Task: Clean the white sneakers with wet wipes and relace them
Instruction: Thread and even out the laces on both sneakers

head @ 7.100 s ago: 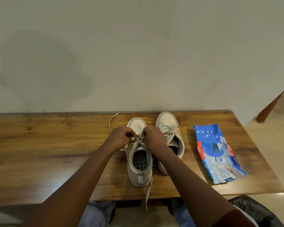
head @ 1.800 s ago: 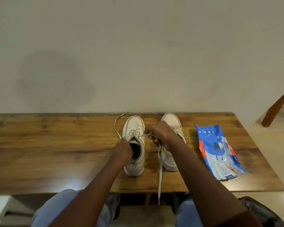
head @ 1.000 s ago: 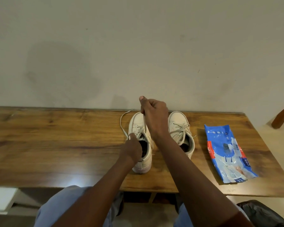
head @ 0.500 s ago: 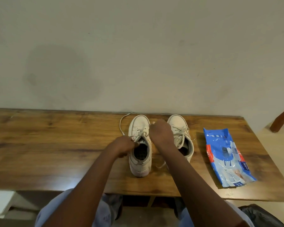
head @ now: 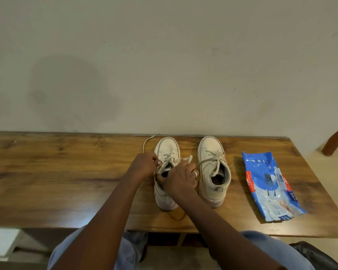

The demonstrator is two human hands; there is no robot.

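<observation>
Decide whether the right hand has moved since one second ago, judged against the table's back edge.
Yes. The right hand has dropped toward the person: then it rose past the table's back edge, now it covers the left sneaker's opening.

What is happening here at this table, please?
A person seated at the wooden table is lacing one white sneaker. The left hand pinches the lace near the eyelets, and the right hand grips its free end over the shoe's opening. The second sneaker beside it is already laced. A blue wet wipes pack lies apart, to the right.
</observation>
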